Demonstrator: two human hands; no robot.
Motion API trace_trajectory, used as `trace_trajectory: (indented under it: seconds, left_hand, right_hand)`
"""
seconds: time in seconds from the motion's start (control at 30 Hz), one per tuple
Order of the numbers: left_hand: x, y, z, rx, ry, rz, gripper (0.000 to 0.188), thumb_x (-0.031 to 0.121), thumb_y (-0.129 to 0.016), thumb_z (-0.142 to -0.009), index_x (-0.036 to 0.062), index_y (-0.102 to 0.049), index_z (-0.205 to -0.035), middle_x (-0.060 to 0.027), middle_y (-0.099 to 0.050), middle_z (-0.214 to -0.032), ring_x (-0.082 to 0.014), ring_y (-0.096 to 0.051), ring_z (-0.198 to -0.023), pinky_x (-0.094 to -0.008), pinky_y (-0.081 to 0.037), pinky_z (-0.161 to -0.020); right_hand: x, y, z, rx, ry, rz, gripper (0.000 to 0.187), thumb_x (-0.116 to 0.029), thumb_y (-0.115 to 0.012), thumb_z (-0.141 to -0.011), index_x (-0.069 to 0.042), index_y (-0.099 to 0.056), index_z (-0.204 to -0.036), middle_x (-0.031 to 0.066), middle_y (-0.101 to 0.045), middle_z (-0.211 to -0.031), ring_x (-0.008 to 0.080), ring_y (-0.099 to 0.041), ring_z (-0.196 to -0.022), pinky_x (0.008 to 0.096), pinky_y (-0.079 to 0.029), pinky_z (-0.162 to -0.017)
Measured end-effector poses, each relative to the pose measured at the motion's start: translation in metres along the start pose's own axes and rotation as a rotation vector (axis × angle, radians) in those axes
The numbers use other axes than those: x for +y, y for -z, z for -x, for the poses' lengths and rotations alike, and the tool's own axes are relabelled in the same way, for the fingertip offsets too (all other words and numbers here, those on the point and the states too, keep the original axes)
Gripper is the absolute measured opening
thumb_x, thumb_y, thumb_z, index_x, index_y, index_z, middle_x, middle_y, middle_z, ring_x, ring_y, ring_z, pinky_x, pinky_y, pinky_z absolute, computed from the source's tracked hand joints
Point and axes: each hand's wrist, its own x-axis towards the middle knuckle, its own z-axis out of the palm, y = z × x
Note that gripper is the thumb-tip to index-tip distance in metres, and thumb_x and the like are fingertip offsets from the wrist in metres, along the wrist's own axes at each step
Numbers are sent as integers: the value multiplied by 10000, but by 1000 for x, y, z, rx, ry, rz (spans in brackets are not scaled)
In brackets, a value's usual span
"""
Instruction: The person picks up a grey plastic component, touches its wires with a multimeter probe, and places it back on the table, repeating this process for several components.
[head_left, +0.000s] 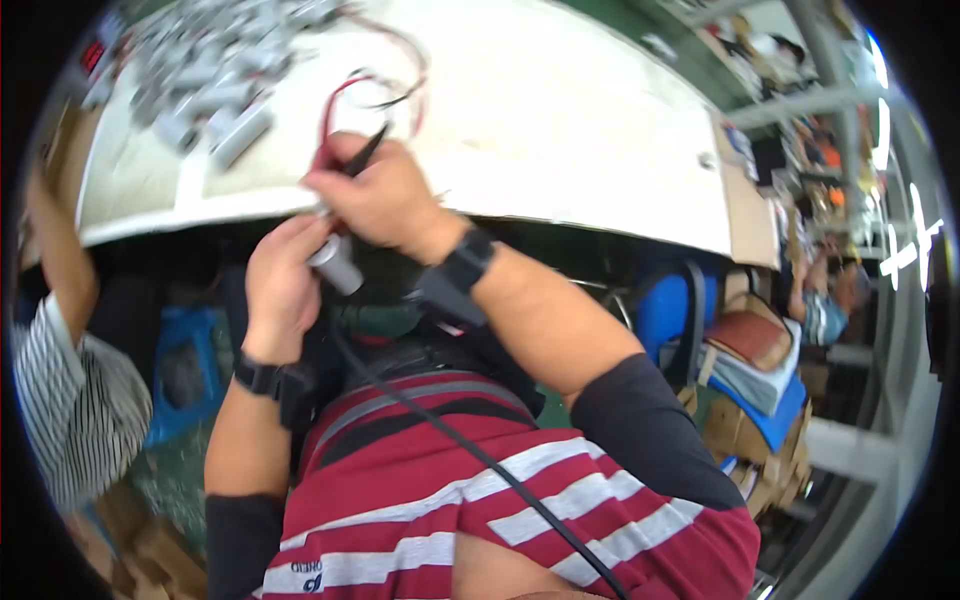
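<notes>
My left hand, just off the table's near edge, is closed. A grey cylindrical part projects from beside its fingertips, its lower end hanging free. My right hand meets it from above, closed round a slim black pointed tool whose exact kind is blurred. Red and black wires loop over the tabletop from beside the right hand's fingers. Where the wires and the grey part meet, my fingers hide the join.
A heap of grey cylinders covers the far left of the white table. Another person's arm reaches in at the left. A blue stool stands below, and a blue chair is at the right. A black cable crosses my front.
</notes>
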Motion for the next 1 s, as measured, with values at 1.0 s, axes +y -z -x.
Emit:
trace_trajectory:
  seconds: [1.0]
  left_hand:
    - [-5, -4, 2, -64, -1, 39, 213, 89, -621, -961, -81, -684, -1073, -105, -716, -1022, -176, -650, -942, -301, -492, -873]
  right_hand:
    - [11, 2, 14, -11, 78, 36, 186, -179, -747, -908, -17, -681, -969, 16, -689, -764, 80, -641, -649, 224, -509, -587]
